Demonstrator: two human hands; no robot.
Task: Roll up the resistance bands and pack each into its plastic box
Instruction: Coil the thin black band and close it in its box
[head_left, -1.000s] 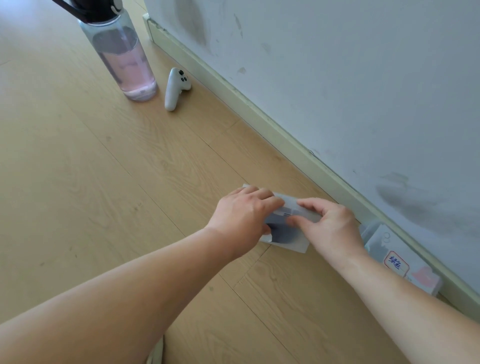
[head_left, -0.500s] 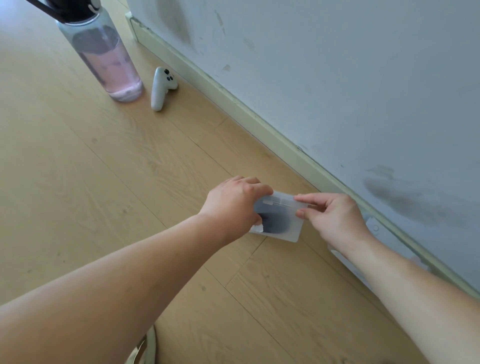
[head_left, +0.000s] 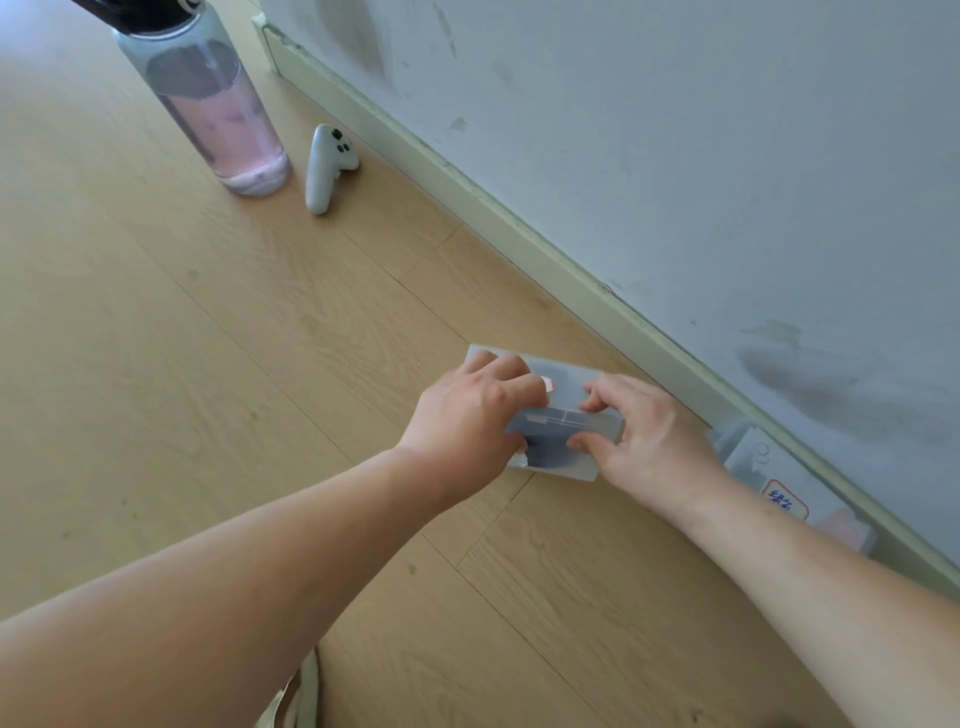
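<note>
- Two hands meet on one translucent plastic box (head_left: 566, 418), which lies on the wooden floor (head_left: 218, 374) close to the floor's edge along the baseboard (head_left: 524, 234), near it but not touching.
- The left hand (head_left: 472, 410) comes in from the near left. Its fingers curl over the far left part of the box and its thumb sits at the near left corner, so it grips the box.
- The right hand (head_left: 644, 441) comes in from the near right. Its bent fingertips press on the top of the box and its thumb (head_left: 579, 442) lies on the lid towards the near edge, so it pinches the box.
- A dark band (head_left: 550, 454) shows through the cloudy lid, lying inside the box towards its near side. How it is wound cannot be told.
- A pale slab (head_left: 566, 370) shows just beyond the fingers. Whether it is part of this box or another one cannot be told.
- A second plastic box (head_left: 748, 460) lies right of the right hand, against the baseboard, with a red-bordered label (head_left: 784, 501) bearing blue writing.
- A water bottle (head_left: 208, 104) with pink contents stands upright at the far left of the floor. A white controller (head_left: 327, 166) lies just beside it, near the baseboard.
- The grey wall (head_left: 675, 156) above shows dark smudges.
</note>
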